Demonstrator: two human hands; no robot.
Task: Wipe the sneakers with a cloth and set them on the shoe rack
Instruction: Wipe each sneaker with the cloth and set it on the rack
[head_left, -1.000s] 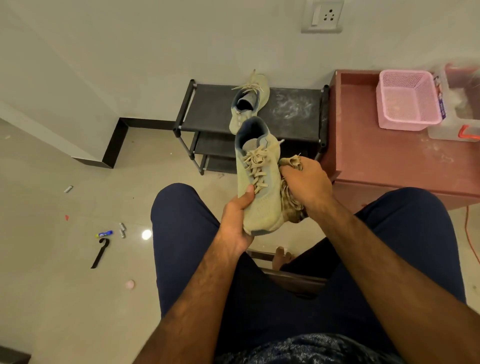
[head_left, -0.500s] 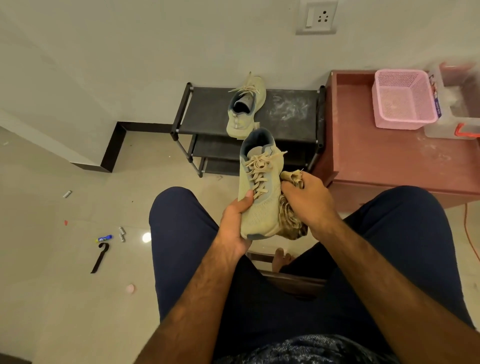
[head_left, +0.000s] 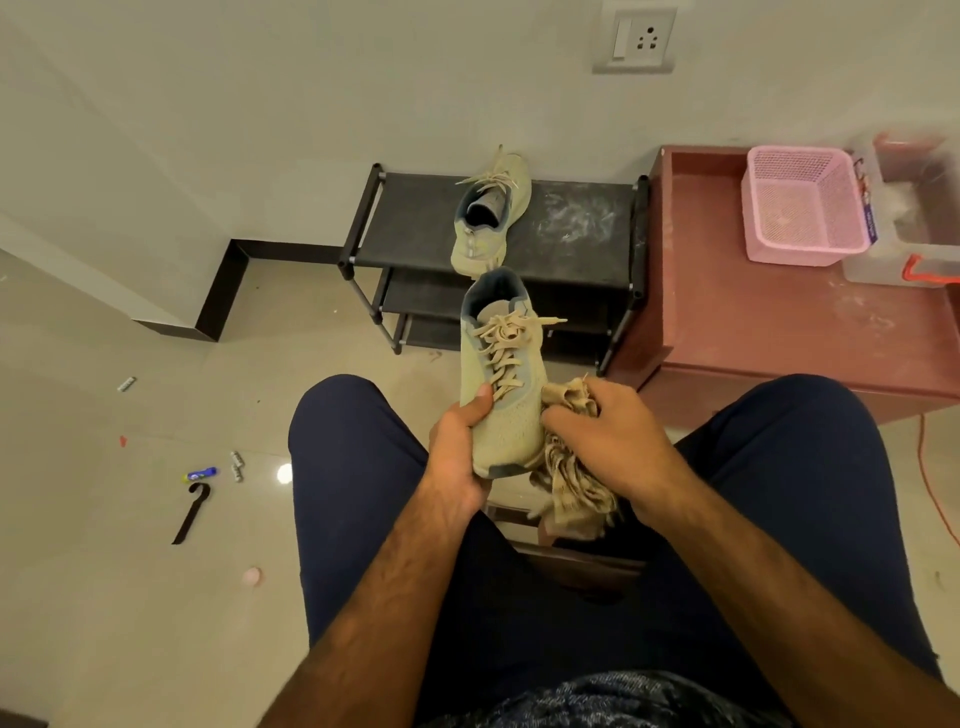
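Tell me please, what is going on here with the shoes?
A seated person is cleaning a pair of sneakers. The left hand grips one sneaker near its toe, and the right hand holds a crumpled cloth against its side. The second sneaker already sits on the top shelf of the black shoe rack.

Sneaker (head_left: 503, 384) in left hand (head_left: 458, 457)
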